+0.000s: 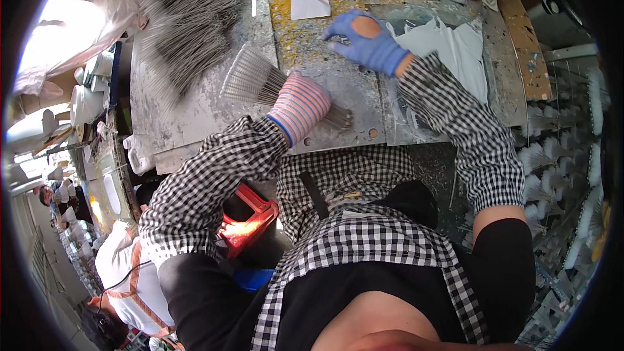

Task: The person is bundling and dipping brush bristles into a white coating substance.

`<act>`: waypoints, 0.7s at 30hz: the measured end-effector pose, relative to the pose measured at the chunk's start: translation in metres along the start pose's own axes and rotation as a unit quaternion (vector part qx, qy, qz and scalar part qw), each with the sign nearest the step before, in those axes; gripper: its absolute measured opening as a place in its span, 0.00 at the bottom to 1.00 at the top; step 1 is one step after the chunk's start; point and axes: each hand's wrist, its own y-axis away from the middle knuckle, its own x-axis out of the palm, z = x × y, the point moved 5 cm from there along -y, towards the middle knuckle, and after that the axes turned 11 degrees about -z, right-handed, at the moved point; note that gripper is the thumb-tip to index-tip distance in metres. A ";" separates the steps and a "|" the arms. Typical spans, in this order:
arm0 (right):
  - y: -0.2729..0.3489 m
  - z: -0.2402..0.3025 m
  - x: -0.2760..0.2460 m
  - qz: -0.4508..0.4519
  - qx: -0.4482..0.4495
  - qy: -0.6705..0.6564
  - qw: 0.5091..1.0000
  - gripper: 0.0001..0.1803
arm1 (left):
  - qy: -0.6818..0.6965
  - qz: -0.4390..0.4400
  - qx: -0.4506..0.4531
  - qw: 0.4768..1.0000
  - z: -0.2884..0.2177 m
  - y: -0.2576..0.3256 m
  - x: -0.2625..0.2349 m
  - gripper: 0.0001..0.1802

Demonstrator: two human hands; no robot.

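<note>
At the far left of the worktop (pixel 364 107), a large heap of thin grey bristle-like strands (pixel 188 19) lies near the flared end of the hand-held bundle, crowding that side. The strand bundle (pixel 250 78) slants from upper left, where it fans out, down to a narrow end at lower right, near the worktop's front edge. The left hand (pixel 302 105), in a striped glove, is clenched round its middle — the bundle runs through the fist and shows on both sides.

Farther right, a small white card (pixel 310 7) lies flat, just beyond the right fingertips. The right hand (pixel 367 40), in a blue glove, is up and to the right of the bundle, well apart from its fanned end; its fingers are loosely curled with a visible gap, grasping nothing that I can see. Beyond its wrist spreads a crumpled white sheet or film (pixel 448 52) — which, I cannot tell — then a brown board (pixel 520 32) along the edge.
</note>
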 end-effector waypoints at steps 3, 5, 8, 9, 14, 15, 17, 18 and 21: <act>-0.048 0.019 0.034 0.069 -0.022 0.093 0.993 0.14 | -0.001 0.015 -0.030 0.999 0.018 0.017 0.011 0.10; -0.069 0.024 0.055 0.096 -0.021 0.144 0.985 0.15 | 0.093 -0.087 -0.081 0.989 0.029 0.029 -0.023 0.14; -0.098 0.003 0.105 0.126 -0.028 0.237 0.963 0.13 | 0.251 -0.159 -0.165 0.941 0.040 0.047 -0.050 0.17; -0.105 0.000 0.122 0.122 -0.035 0.232 0.964 0.13 | 0.345 -0.239 -0.210 0.883 0.047 0.058 -0.055 0.17; -0.088 -0.034 0.127 0.030 -0.018 0.151 0.988 0.17 | 0.588 -0.311 -0.317 0.676 0.084 0.082 -0.053 0.16; -0.118 0.012 0.093 0.042 0.025 0.080 0.996 0.17 | 0.610 -0.366 -0.317 0.628 0.094 0.096 -0.054 0.15; -0.095 0.031 0.036 -0.070 -0.001 -0.013 0.997 0.18 | 0.570 -0.396 -0.344 0.633 0.112 0.092 -0.060 0.09; -0.088 0.051 0.018 -0.019 0.060 -0.177 0.982 0.18 | 0.567 -0.420 -0.350 0.616 0.117 0.093 -0.060 0.11; -0.073 0.095 -0.020 0.077 0.121 -0.402 0.904 0.18 | 0.548 -0.431 -0.310 0.647 0.124 0.080 -0.059 0.13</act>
